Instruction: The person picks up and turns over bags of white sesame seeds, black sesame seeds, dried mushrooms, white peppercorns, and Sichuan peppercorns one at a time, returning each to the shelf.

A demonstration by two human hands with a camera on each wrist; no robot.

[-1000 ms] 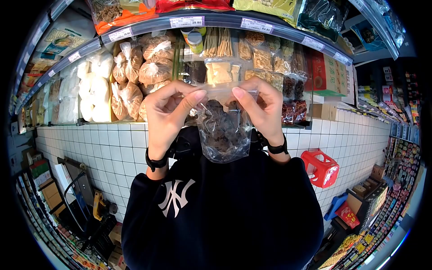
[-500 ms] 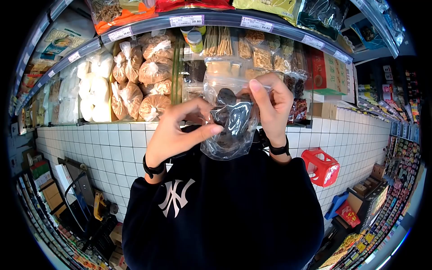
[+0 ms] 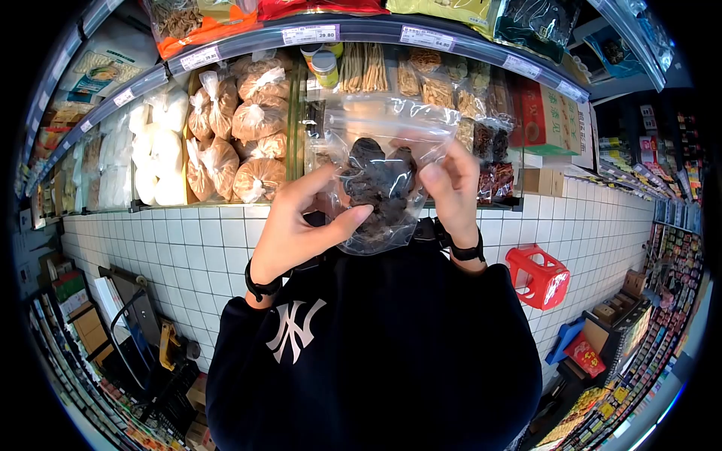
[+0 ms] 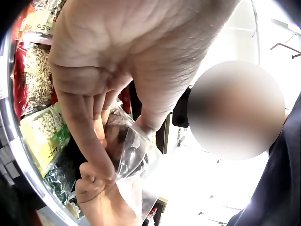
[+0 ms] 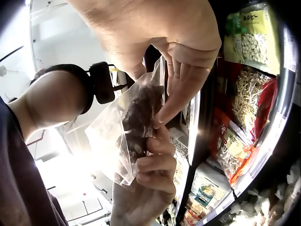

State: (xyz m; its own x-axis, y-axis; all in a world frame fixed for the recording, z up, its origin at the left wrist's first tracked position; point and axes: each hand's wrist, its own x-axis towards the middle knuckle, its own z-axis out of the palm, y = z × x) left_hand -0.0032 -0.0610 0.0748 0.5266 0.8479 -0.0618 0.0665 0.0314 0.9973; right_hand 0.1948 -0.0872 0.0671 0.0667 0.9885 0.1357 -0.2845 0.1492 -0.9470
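A clear zip bag (image 3: pixel 391 120) of dark, wrinkled dried pieces (image 3: pixel 378 177) is held up in front of the chest, its zip edge uppermost. On its lower left side, my left hand (image 3: pixel 297 225) grips the plastic, with the thumb on the near face and the fingers behind. My right hand (image 3: pixel 456 192) pinches the bag's right edge, thumb in front. The right wrist view shows the fingers of both hands behind the bag (image 5: pixel 106 136), close together against the dark contents.
Behind the bag is a display bin of tied brown bags (image 3: pixel 259 120), white packs (image 3: pixel 159 143) and dried goods (image 3: pixel 436 94). A shelf edge with price labels (image 3: pixel 310 35) curves above. A red stool (image 3: pixel 536 276) stands on the tiled floor (image 3: pixel 203 248) at right.
Both hands have left the bag's top edge. The left went down to the lower left side, the right slid down the right edge. The dark pieces now face the camera more plainly.
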